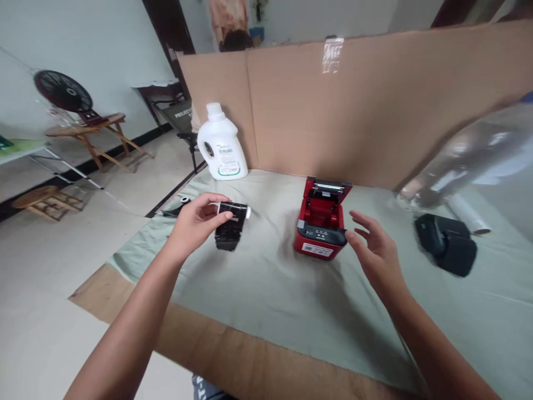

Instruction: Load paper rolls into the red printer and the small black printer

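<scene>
My left hand [200, 222] is closed around a small roll of black film [232, 214] with white ends, and a loose black strip hangs down from it. To the right, a small red and black label printer [320, 239] stands on the cloth with its lid [331, 187] raised. The red inside of the printer shows, and I see no roll in it. My right hand [373, 247] is beside the printer's right front corner, fingers apart. Its thumb is at that corner; whether it touches, I cannot tell.
A white jug [222, 147] stands behind my left hand, before a cardboard screen [300, 111]. Small black items [177, 208] lie at the cloth's left edge. On the right are a black device [445, 244], a white tube [470, 214] and clear plastic wrapping [462, 155].
</scene>
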Action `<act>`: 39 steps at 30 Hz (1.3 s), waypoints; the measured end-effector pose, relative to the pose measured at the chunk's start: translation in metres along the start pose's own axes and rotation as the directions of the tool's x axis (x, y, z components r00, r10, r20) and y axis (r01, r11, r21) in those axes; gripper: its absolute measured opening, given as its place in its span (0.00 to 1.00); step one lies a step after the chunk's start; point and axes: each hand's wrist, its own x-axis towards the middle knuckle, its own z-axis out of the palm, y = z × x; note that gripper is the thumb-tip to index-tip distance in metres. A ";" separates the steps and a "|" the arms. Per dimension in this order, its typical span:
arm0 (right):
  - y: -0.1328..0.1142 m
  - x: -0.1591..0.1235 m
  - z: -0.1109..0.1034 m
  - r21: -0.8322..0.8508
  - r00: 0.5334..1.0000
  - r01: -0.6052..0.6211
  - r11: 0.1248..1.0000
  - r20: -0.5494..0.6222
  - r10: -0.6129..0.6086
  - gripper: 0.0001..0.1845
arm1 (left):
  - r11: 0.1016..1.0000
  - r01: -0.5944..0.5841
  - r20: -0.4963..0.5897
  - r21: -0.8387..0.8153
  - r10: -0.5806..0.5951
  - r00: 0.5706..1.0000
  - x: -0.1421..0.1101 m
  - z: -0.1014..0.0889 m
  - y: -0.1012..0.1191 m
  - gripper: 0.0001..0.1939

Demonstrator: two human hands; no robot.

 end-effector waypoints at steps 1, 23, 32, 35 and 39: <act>-0.018 0.006 -0.005 -0.006 0.997 0.056 0.998 0.045 -0.056 0.20 | 0.992 -0.032 0.044 -0.119 0.037 0.998 0.001 0.014 0.011 0.22; -0.041 0.073 0.022 0.148 0.900 -0.058 0.987 0.436 -0.012 0.11 | 0.873 0.068 0.137 -0.483 -0.001 0.991 0.024 0.175 0.036 0.17; -0.005 0.089 0.000 -0.313 0.927 0.074 0.947 0.371 0.050 0.09 | 0.878 0.338 0.389 -0.338 -0.196 0.900 -0.027 0.188 0.042 0.48; 0.004 0.088 0.010 -0.413 0.916 0.047 0.909 0.381 0.126 0.09 | 0.987 0.156 0.434 -0.031 -0.128 0.892 -0.034 0.186 0.047 0.38; 0.008 0.086 0.025 -0.510 0.916 0.104 0.854 0.383 0.117 0.10 | 0.867 -0.274 0.493 0.415 0.039 0.869 -0.030 0.180 0.049 0.28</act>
